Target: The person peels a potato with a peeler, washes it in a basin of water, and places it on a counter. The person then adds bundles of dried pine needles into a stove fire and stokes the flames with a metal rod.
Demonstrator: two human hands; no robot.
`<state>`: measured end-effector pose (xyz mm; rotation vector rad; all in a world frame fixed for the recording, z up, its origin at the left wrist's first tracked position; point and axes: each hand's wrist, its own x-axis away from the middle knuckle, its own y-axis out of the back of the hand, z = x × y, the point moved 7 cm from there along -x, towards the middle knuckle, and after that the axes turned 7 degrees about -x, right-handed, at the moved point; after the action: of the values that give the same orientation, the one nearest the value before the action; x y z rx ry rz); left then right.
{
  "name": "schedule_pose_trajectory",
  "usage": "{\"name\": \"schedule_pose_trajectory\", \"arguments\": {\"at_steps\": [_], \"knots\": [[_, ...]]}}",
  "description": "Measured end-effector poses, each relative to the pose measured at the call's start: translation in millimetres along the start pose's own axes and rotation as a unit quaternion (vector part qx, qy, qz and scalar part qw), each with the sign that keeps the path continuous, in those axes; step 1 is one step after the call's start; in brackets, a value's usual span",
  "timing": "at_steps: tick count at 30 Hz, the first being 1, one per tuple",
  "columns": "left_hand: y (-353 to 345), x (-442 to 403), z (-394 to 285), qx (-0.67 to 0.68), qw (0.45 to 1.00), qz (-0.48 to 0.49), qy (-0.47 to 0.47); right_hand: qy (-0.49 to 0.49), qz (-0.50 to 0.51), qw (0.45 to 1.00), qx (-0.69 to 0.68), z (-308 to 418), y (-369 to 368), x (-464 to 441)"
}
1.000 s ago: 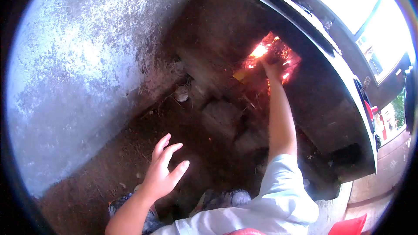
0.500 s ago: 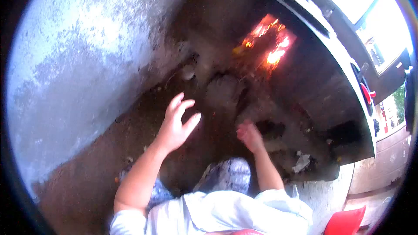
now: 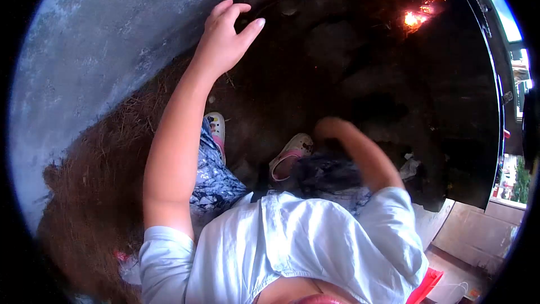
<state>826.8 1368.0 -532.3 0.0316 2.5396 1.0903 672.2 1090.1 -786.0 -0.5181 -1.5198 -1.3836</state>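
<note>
My left hand (image 3: pixel 228 36) is raised in front of the grey wall, with thumb and fingers apart and nothing in them. My right hand (image 3: pixel 331 128) hangs low above my shoe, dark and smeared; its fingers cannot be made out. A fire (image 3: pixel 415 5) burns in a dark opening at the upper right, well away from both hands. Below the hands are my feet in light clogs with pink edges, the left clog (image 3: pixel 215 129) and the right clog (image 3: pixel 291 156).
A rough grey wall (image 3: pixel 101 62) runs along the left. Dry straw or twigs (image 3: pixel 112 180) cover the floor beside it. A crumpled white scrap (image 3: pixel 409 167) lies right of my right arm. Something red (image 3: pixel 426 286) stands at the lower right. A plastic wrapper (image 3: pixel 129 267) lies lower left.
My view has tilted and turned, so the fire sits further up and right. My left arm reaches further up the view. My right hand has drawn lower, near my leg.
</note>
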Motion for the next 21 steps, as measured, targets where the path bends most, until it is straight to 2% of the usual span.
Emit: {"name": "schedule_pose_trajectory", "arguments": {"at_steps": [1,3,5,6,8,9,11,14,17,21], "knots": [[1,0,-1,-0.005,1.000,-0.001,-0.001,-0.049,-0.008,0.999,-0.002,21,-18,-6],[0,4,0,-0.010,1.000,-0.001,0.015,-0.032,-0.003,0.999,0.024,39,-92,-60],[-4,5,4,-0.022,1.000,0.008,0.021,-0.061,0.029,0.993,-0.100,67,-102,-60],[-7,4,8,-0.023,0.999,0.011,0.022,-0.059,0.031,0.993,-0.102,66,-120,-69],[-10,6,8,-0.030,1.000,0.004,0.003,-0.035,-0.077,0.988,-0.129,59,-151,-99],[-10,6,7,-0.032,0.999,0.004,-0.006,-0.041,-0.076,0.987,-0.135,60,-152,-99],[-7,5,4,-0.038,0.999,0.003,-0.019,-0.062,0.025,0.993,-0.099,60,-152,-104],[-7,5,5,-0.034,0.999,0.020,0.007,-0.047,-0.006,0.997,-0.065,77,-139,-93],[-12,6,6,-0.033,0.999,0.036,0.015,-0.041,-0.004,0.992,-0.118,89,-137,-93],[-16,9,7,-0.045,0.998,0.043,0.009,-0.034,-0.003,0.995,-0.090,104,-123,-73]]}}
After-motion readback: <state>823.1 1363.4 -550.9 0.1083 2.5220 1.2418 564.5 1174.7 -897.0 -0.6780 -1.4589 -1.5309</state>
